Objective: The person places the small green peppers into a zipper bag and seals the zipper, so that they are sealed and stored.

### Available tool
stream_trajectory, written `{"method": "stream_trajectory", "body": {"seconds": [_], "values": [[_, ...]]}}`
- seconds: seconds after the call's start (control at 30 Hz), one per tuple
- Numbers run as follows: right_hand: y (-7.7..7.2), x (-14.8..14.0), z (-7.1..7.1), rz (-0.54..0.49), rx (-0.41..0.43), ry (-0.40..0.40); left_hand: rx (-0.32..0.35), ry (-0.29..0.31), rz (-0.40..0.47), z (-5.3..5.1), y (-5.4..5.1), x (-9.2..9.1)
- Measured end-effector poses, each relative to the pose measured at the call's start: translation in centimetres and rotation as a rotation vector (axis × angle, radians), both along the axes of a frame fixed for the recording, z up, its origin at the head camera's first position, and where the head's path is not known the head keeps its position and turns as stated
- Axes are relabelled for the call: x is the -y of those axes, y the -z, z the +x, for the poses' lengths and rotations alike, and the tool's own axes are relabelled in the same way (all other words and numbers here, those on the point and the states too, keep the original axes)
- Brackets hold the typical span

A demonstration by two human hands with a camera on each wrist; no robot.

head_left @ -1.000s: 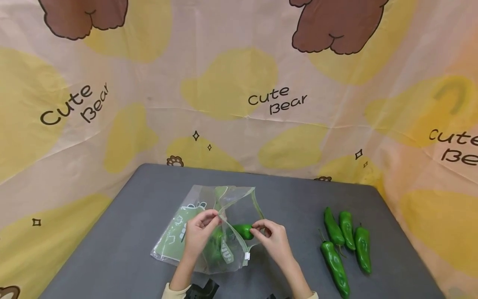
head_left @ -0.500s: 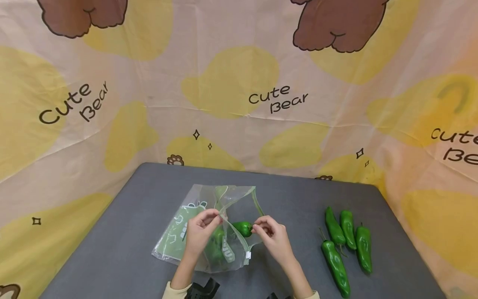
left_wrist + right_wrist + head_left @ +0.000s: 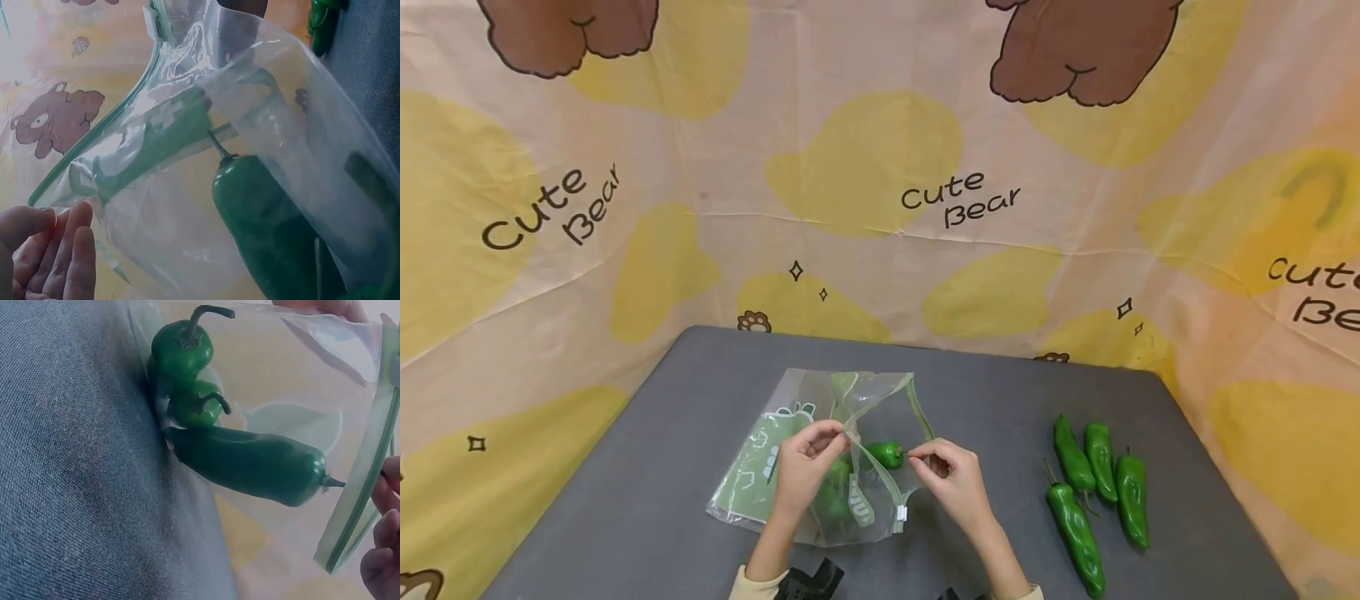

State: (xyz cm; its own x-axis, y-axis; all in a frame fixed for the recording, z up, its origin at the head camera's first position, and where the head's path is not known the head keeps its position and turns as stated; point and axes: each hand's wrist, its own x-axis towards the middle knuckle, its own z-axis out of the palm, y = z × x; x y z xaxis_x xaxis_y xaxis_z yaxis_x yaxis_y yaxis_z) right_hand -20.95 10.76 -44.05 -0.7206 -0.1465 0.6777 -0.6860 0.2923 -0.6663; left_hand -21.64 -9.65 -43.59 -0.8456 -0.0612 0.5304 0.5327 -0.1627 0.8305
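Observation:
A clear zip bag (image 3: pixel 880 386) with green trim and a printed green panel lies with its mouth spread toward the right. My left hand (image 3: pixel 805 467) pinches one edge of that mouth between thumb and fingers. At the opening, my right hand (image 3: pixel 955 483) pinches the stem tip of a green pepper (image 3: pixel 884 454), whose body is inside the bag. The right wrist view shows this pepper (image 3: pixel 250 464) lying beside two others, an upper pepper (image 3: pixel 181 355) and a lower pepper (image 3: pixel 192 407), all behind the clear plastic. A white slider (image 3: pixel 902 514) sits at the mouth's near corner.
Several loose green peppers (image 3: pixel 1075 533) lie on the grey table (image 3: pixel 985 400) to the right of the bag. Behind and at the sides hangs a printed cloth (image 3: pixel 850 167) with bear drawings. A black wrist mount (image 3: pixel 811 581) shows at the left wrist.
The pepper has slid left, farther into the bag. My right fingertips have gone from its stem end to the tip of its stem. My left hand keeps its hold on the bag edge.

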Motion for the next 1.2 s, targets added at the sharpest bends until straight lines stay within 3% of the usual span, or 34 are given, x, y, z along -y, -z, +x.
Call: {"method": "stream_trajectory", "body": {"seconds": [0.23, 0.43, 0.9, 1.2], "values": [[1.7, -0.3, -0.8, 0.093, 0.013, 0.061, 0.012, -0.005, 0.007, 0.1, -0.1, -0.1], [1.6, -0.3, -0.7, 0.157, 0.014, 0.085, -0.002, 0.025, 0.021, 0.3, -0.4, 0.0], [1.4, -0.4, -0.5, 0.231, 0.15, 0.133, -0.056, 0.064, 0.048, 0.2, -0.6, -0.1], [1.4, -0.4, -0.3, 0.257, 0.253, 0.104, -0.085, 0.091, 0.045, 0.4, -0.7, -0.2]]}}
